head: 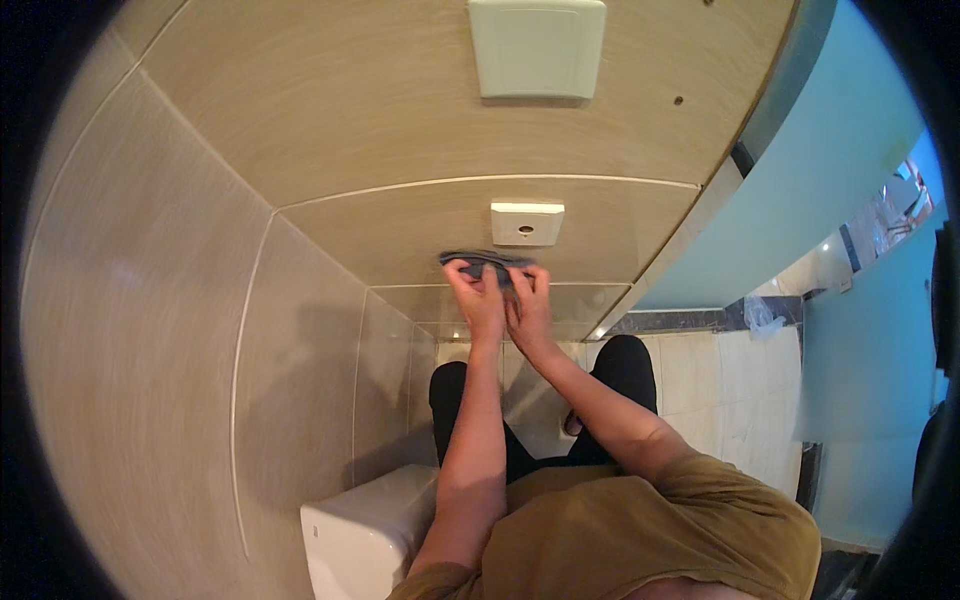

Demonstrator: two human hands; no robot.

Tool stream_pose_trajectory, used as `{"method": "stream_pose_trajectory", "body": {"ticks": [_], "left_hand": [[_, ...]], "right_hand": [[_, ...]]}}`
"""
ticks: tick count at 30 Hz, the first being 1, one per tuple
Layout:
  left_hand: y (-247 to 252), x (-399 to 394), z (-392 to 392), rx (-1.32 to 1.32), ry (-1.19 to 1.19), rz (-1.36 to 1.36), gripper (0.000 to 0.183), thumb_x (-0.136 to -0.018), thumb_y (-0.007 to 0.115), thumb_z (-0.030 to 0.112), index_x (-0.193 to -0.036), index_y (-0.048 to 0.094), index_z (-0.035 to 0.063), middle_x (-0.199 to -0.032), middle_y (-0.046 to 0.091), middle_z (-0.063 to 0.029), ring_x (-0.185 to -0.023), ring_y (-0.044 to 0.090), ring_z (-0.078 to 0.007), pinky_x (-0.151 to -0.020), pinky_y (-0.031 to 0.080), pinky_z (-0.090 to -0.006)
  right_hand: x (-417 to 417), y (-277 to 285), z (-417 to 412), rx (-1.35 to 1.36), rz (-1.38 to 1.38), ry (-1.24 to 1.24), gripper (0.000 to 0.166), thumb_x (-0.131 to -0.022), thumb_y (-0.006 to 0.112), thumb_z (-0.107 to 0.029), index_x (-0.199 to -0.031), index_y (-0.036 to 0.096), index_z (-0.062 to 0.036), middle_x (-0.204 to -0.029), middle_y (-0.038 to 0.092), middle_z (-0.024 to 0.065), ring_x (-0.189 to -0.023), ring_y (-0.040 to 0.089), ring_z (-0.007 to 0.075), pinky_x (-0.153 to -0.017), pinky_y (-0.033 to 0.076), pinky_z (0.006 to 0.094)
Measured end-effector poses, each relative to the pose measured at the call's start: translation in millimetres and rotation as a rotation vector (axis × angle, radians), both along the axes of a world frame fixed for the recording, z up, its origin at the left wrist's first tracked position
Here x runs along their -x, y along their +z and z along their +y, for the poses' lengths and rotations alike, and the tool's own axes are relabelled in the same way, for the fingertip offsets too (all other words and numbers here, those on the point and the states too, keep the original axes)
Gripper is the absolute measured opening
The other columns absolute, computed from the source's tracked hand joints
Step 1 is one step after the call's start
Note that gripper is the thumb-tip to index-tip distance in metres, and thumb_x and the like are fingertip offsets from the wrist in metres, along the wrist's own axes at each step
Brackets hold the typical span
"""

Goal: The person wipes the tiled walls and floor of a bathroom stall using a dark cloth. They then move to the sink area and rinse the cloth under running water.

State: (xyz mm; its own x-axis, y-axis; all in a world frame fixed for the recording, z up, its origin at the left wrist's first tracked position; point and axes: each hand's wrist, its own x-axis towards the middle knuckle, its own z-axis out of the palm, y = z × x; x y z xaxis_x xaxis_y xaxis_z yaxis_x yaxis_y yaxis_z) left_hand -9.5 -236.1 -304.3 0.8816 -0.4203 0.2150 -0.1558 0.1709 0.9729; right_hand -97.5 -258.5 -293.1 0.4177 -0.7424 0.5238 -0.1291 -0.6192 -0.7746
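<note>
A dark grey folded cloth [487, 262] is held between both my hands, close to the beige tiled wall [420, 232]. My left hand [478, 296] grips its left part with thumb and fingers. On the cloth's right part, the fingers of my right hand [529, 300] are closed. Just above my hands a small white wall plate [527, 223] with a dark round hole is fixed to the wall. Whether the cloth touches the tiles I cannot tell.
Higher on the wall is a larger white plate [537, 51]. A white ceramic toilet tank [367, 525] stands at the lower left. To the right are frosted glass panels [862, 352] and a clear plastic bag [763, 318] on the floor by a dark sill.
</note>
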Motion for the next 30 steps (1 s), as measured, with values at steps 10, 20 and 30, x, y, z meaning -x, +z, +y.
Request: {"method": "stream_pose_trajectory", "body": {"ticks": [10,20,30], "left_hand": [[83,-16,7,-0.015,0.194,-0.410,0.025,-0.087,0.061,0.006,-0.110,0.051,0.0060,-0.093,0.049,-0.0066,-0.080,0.050,-0.0147,-0.069,0.044,-0.0296],[71,-15,17,-0.317,0.188,-0.955,0.028,-0.079,0.065,0.008,-0.106,0.061,0.0094,-0.094,0.051,-0.0114,-0.088,0.053,-0.0317,-0.075,0.044,-0.0429],[160,-21,5,-0.135,0.247,-0.941,0.029,-0.080,0.066,0.004,-0.107,0.059,0.0060,-0.094,0.052,-0.0134,-0.088,0.055,-0.0333,-0.075,0.045,-0.0421]], "right_hand": [[-27,43,17,0.080,-0.134,0.184,0.064,-0.083,0.064,-0.005,-0.142,0.037,-0.0020,-0.126,0.040,0.0246,-0.113,0.049,0.0420,-0.096,0.044,0.0439],[-41,15,23,0.185,0.153,0.196,0.056,-0.086,0.059,-0.017,-0.135,0.041,0.0048,-0.130,0.045,0.0242,-0.121,0.042,0.0372,-0.103,0.033,0.0427],[-59,74,6,0.040,-0.299,0.260,0.062,-0.077,0.066,0.001,-0.133,0.042,0.0092,-0.127,0.048,0.0233,-0.117,0.045,0.0393,-0.097,0.042,0.0435]]}}
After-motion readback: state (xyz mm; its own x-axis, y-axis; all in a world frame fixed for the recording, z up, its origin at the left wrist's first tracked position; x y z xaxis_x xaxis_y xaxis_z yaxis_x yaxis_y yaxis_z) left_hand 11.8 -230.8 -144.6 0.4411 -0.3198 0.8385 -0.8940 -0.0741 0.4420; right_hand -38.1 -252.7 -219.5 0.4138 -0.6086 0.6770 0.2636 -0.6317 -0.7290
